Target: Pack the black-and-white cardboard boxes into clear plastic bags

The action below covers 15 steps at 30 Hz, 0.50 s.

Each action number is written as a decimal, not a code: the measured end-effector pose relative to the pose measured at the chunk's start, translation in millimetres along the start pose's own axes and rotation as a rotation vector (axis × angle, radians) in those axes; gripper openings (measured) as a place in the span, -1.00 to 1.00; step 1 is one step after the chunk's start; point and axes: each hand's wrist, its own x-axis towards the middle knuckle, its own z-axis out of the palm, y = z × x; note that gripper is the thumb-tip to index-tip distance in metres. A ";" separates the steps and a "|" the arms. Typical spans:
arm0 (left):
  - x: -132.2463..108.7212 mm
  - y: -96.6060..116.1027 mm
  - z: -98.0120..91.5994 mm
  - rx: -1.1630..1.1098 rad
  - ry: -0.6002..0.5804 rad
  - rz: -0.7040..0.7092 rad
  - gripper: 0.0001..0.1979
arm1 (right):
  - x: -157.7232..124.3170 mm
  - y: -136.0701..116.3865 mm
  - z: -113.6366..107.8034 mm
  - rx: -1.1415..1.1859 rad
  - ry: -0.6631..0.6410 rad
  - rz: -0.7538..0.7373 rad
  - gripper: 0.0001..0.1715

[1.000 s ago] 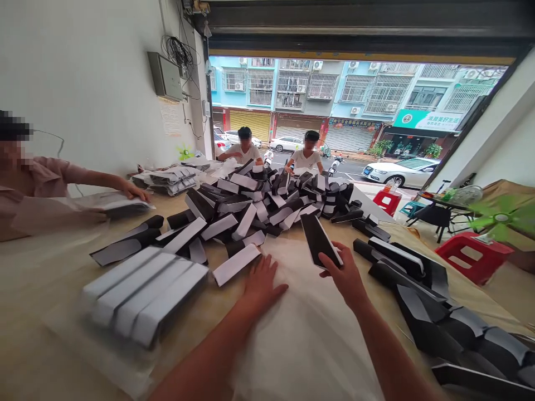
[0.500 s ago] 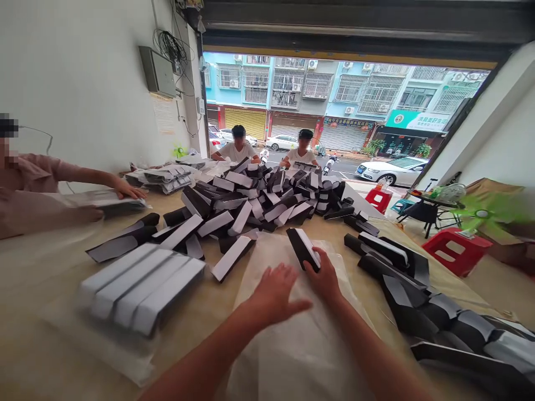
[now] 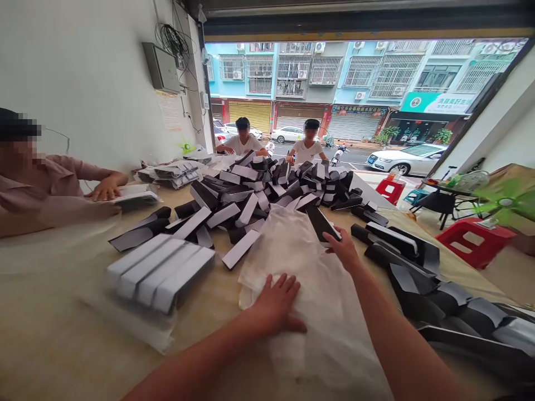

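Note:
My left hand (image 3: pixel 278 306) lies flat with fingers spread on a translucent plastic bag (image 3: pixel 288 245) in front of me. Farther out, my right hand (image 3: pixel 343 245) grips the near end of a folded black-and-white strip (image 3: pixel 320 223), its black face turned up, over the bag's right side. To the left rests a clear-wrapped pack (image 3: pixel 161 273) of several white-topped pieces side by side. A large heap of similar black-and-white folded pieces (image 3: pixel 251 189) spreads beyond the bag. More of them (image 3: pixel 443 301) lie in a row at the right.
A co-worker (image 3: pixel 54 178) at the left has a hand on a wrapped pack (image 3: pixel 137 196). Two other people (image 3: pixel 307 147) sit behind the heap. Stacked wrapped packs (image 3: pixel 175 171) stand at the back left. Red stools (image 3: pixel 476 242) and a green fan (image 3: pixel 505 201) are off the table's right side.
My left hand has come down nearer to me, flat on the bag. My right hand has moved outward and right with the strip. The bag looks more rumpled and spread.

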 end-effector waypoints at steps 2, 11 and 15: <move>10.7 -5.6 -7.7 0.000 0.047 -0.023 -0.08 | 4.9 -13.2 -12.4 0.018 -0.011 0.003 -0.34; 7.7 -9.9 -12.1 -0.245 0.190 0.076 -0.08 | -52.6 -12.0 -9.7 -0.078 -0.112 -0.164 -0.26; -8.3 -13.8 -23.9 -0.136 0.214 0.081 -0.38 | -75.9 16.2 -3.8 -0.183 -0.004 -0.195 -0.31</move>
